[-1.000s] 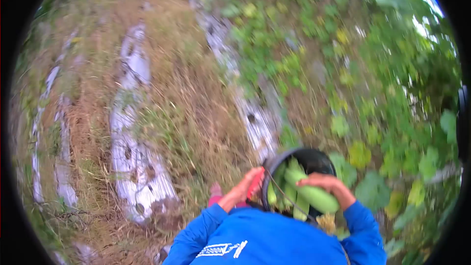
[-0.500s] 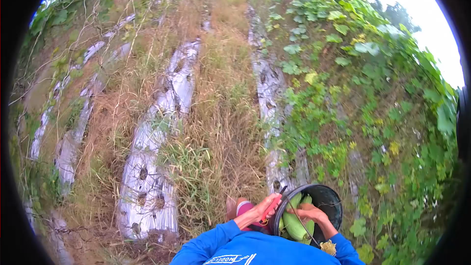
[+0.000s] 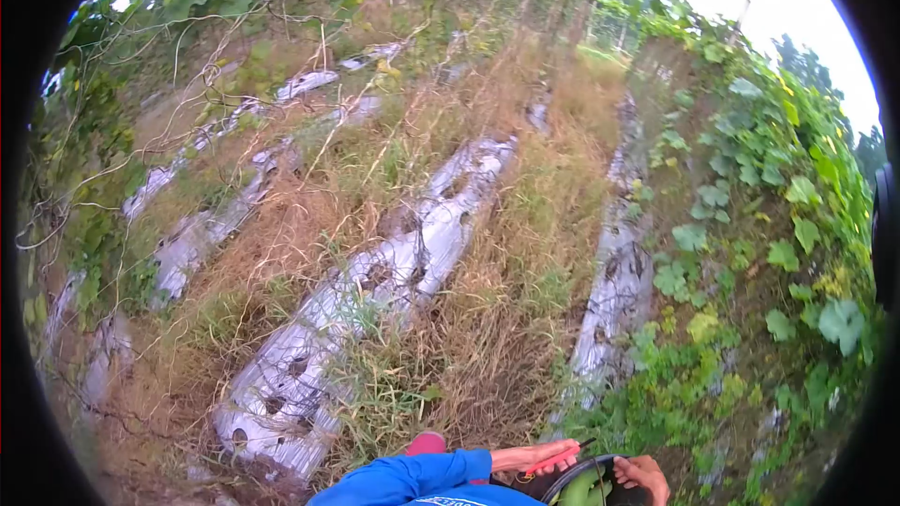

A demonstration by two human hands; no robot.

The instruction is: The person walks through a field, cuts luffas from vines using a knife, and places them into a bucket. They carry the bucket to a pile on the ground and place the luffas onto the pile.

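At the bottom of the view, my left hand (image 3: pixel 534 456) is closed around a red-handled tool (image 3: pixel 555 460) with a short dark tip pointing right. Just beside it stands a black bucket (image 3: pixel 568 478), cut off by the lower edge. Long pale-green gourds (image 3: pixel 588 487) lie inside, only partly visible. My right hand (image 3: pixel 643 478) is at the bucket's right side, its fingers curled over the rim.
Leafy vines (image 3: pixel 750 169) climb along the right. Strips of silvery plastic mulch (image 3: pixel 375 281) with holes run between dry grass (image 3: pixel 478 347). Bare, tangled stems (image 3: pixel 225 94) hang at the left. A red boot or shoe (image 3: pixel 427 443) shows near the bottom.
The view has swung left and up, so bucket and hands sit lower and farther right. My right hand has come off the gourds to the bucket's rim. The left still holds the tool.
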